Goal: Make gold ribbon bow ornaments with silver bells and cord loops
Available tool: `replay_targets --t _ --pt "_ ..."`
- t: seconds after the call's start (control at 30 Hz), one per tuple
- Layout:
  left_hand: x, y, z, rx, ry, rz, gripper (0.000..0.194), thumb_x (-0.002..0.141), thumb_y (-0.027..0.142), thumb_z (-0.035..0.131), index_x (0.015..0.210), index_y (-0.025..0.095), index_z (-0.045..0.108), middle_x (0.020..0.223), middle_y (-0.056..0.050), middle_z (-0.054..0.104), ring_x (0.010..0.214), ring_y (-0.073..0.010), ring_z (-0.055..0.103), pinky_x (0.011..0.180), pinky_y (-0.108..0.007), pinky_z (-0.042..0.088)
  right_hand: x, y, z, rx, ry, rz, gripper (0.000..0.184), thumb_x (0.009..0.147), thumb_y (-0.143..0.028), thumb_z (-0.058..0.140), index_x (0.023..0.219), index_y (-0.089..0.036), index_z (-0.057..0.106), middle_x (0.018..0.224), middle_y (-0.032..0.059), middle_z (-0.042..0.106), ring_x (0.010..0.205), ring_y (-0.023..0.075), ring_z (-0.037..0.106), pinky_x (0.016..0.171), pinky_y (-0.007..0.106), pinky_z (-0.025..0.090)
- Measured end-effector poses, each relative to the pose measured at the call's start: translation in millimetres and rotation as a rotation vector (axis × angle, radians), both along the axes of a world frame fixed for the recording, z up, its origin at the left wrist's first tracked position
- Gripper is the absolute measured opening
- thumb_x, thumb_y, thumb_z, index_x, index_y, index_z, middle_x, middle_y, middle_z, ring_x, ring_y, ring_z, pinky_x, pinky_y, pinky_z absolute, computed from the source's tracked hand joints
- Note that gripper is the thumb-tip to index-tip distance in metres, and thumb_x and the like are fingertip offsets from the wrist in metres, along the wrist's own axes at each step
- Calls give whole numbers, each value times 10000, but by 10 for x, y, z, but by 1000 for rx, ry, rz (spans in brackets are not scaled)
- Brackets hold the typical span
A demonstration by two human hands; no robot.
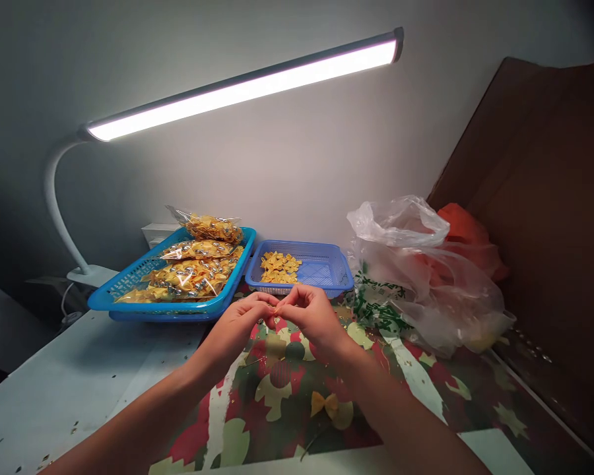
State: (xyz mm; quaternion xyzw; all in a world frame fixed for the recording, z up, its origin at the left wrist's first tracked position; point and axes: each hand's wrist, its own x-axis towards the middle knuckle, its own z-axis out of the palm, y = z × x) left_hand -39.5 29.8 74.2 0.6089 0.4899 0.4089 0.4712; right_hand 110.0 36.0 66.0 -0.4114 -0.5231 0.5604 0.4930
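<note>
My left hand (245, 316) and my right hand (313, 318) meet above the patterned table cover, their thumbs and fingertips pinched closely together. Whatever is between the fingertips is too small and covered to name. Just beyond them stands a small blue-purple basket (327, 285) with a heap of little yellow bows (280, 267) in its left part. A single yellow ribbon bow (324, 404) lies on the cover nearer to me, below my right hand. Close to that bow lies a thin dark strand (314, 443).
At the left, a larger blue basket (101, 300) holds several clear bags of yellow bows (193, 277). A lit clip-on lamp (247, 89) arches over the table. Crumpled plastic bags (426, 284) and a red bag (470, 237) lie at the right, beside a brown cardboard panel (539, 198).
</note>
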Motion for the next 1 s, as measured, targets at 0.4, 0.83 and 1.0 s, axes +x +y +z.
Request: replay_targets --t 0.4,0.83,1.0 --pt "-2 -31 28 41 12 8 256 733 394 535 549 217 524 671 -5 502 653 -187 452 598 -290 414 78 61 14 -77 147 171 167 563 -198 744 660 -181 609 672 -29 656 675 123 581 672 251 427" --pt "10 -4 -63 -60 -181 -78 226 717 337 577 549 206 503 757 12 452 711 -171 398 649 -279 387 197 69 145 -219 92 309 255 563 -220 815 709 -181 609 729 -31 655 687 105 572 654 237 372" --pt "12 14 -115 -134 -259 -125 177 712 337 574 606 205 523 758 7 459 726 -180 421 651 -296 429 179 27 176 -106 46 276 176 603 -218 768 692 -179 621 714 -25 649 707 122 587 709 271 426"
